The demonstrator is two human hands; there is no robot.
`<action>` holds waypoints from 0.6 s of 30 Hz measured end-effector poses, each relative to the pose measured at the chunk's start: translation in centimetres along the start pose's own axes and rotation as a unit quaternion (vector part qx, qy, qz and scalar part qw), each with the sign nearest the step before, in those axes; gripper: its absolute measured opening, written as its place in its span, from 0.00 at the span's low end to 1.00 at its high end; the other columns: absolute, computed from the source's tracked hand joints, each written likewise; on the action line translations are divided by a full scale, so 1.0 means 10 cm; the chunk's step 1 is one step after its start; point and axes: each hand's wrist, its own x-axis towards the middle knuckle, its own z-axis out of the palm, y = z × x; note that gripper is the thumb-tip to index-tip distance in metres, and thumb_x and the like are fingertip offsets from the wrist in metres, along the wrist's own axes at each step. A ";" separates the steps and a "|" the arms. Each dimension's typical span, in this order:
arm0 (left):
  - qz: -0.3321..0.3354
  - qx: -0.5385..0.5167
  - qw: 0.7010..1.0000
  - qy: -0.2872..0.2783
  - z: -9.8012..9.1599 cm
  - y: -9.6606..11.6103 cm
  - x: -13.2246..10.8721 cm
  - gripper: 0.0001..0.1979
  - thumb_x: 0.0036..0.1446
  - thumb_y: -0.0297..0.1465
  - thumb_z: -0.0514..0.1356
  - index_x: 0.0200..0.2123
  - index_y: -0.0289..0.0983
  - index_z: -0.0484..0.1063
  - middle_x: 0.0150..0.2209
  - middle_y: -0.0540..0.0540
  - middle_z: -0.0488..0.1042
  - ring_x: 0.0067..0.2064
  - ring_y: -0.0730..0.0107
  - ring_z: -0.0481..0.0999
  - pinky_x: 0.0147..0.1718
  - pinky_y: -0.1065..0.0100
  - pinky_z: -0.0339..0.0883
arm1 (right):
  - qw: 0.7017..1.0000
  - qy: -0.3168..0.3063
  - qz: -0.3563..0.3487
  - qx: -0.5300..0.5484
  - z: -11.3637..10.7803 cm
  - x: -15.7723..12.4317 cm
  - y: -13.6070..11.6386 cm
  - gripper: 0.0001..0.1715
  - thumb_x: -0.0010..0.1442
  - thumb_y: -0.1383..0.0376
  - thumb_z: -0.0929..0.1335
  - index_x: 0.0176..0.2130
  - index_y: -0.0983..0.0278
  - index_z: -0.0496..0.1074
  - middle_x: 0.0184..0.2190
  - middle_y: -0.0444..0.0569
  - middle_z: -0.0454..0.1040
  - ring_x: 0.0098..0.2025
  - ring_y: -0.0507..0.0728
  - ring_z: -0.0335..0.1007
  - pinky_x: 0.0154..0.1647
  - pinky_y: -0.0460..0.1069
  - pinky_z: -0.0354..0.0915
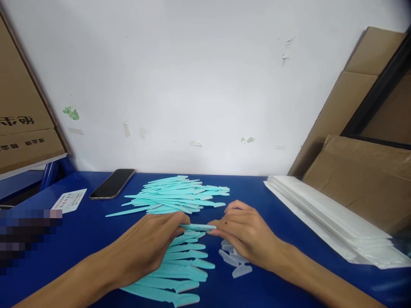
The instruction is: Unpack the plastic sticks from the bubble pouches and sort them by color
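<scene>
My left hand and my right hand meet over a blue table, each pinching one end of a thin turquoise plastic stick held level between them. Under my left hand lies a fanned row of several like turquoise sticks. A bigger loose pile of the same sticks lies just beyond my hands. Several small clear plastic caps lie on the table beneath my right wrist.
A dark phone and a white card lie at the back left. A stack of white flat bags runs along the right. Cardboard boxes stand at the left and right against a white wall.
</scene>
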 end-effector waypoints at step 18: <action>-0.062 0.030 0.994 0.085 -0.10 -0.14 0.01 0.10 0.75 0.36 0.48 0.43 0.42 0.67 0.27 0.55 0.70 0.21 0.73 0.62 0.23 0.69 0.51 | 0.980 -0.143 0.118 -0.066 -0.20 -0.10 0.56 0.11 0.72 0.59 0.68 0.48 0.57 0.79 0.43 0.43 0.84 0.44 0.56 0.79 0.52 0.55 0.62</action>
